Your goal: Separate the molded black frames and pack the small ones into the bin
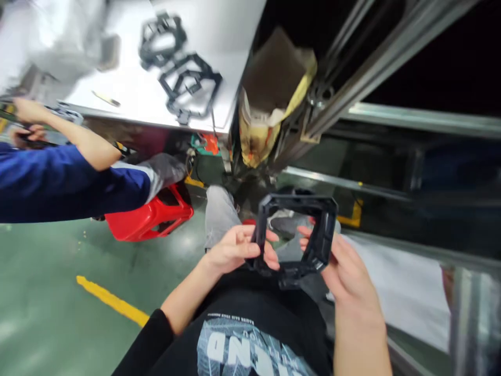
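**Head camera: black frame gripped in both hands, a bit below centre**

Head view, going left to right. At 9 o'clock a co-worker's blue sleeve (58,183) stretches across, and that person's hand (25,109) is up at 10 o'clock, pretty blurry. A yellow line (113,303) runs over the green floor at 7 o'clock. Just right of the sleeve there's a red stool (152,214).

Up at 11 o'clock two loose frames (183,86) lie flat on the white surface (219,31), right beside each other.

Now the person's own hands. The left hand (235,250) is at 6 o'clock, with its fingers clamped on the left edge of the black frame (319,237) and the thumb on the near face. Straight above at 12 o'clock, a crumpled cardboard-and-yellow bag (270,104) is wedged beside the surface's edge.

The black frame is off the lap, tilted, between the two hands at about 5 o'clock, above the person's knees. The right hand (348,271) at 4 o'clock has its fingers closed around the frame's right side.

Metal rails (391,47) run diagonally at 1 to 2 o'clock. A white sheet (403,282) lies at 4 o'clock, just past the right hand.
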Tool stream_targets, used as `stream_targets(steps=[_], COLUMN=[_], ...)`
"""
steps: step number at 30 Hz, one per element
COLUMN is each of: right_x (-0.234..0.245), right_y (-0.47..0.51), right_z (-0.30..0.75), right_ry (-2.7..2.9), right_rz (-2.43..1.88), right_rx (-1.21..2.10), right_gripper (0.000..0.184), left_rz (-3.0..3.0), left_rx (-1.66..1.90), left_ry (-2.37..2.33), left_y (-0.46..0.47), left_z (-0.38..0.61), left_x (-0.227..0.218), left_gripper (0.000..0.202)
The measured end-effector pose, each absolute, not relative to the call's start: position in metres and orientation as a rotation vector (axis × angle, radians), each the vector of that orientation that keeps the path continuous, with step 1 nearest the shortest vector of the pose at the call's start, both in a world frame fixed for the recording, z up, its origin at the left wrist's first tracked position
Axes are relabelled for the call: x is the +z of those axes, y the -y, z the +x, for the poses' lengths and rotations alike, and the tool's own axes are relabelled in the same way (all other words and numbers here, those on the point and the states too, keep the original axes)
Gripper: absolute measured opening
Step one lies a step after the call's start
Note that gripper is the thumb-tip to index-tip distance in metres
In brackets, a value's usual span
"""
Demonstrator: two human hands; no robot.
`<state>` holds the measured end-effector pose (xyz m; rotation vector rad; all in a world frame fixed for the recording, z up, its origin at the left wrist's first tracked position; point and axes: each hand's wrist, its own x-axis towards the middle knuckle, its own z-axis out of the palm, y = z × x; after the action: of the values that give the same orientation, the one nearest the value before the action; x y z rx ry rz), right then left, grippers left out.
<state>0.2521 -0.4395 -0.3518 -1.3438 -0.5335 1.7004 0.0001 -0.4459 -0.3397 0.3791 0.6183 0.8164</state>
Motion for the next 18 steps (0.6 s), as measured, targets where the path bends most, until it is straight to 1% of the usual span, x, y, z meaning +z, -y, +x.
stream_targets(steps=[2,4,7,10,12,14,18], right_x=[-0.349,-0.343,-0.331,-0.324,-0.323,-0.324,-0.326], right_y=[0.431,0.423,0.415,0.414,0.416,0.419,0.427], right_z=[0.251,0.253,0.259,0.264,0.265,0.266,0.268], right_ry=[0.54,0.584,0.679,0.72,0.727,0.731,0.721], right_rz=[-1.312,-1.292,-1.313,-1.337,-1.347,-1.348,-1.359], right_rx=[1.686,1.69,1.649,1.577,1.546,1.53,1.509], right_gripper=[0.049,0.056,0.061,0.058,0.057,0.056,0.055], left_rz=[0.52,0.715,1.119,1.517,1.732,1.894,1.967], left_rx=[0.811,0.81,0.88,1.003,1.024,0.928,0.506], left_ry=[-0.584,-0.652,-1.02,-1.432,-1.66,-1.915,-2.366], left_y=[0.433,0.419,0.404,0.386,0.364,0.334,0.26], left_z=[-0.009,-0.024,-0.053,-0.079,-0.094,-0.108,-0.142], left_x=[-0.316,-0.283,-0.231,-0.195,-0.185,-0.18,-0.178], left_gripper=[0.058,0.055,0.04,0.032,0.029,0.029,0.038])
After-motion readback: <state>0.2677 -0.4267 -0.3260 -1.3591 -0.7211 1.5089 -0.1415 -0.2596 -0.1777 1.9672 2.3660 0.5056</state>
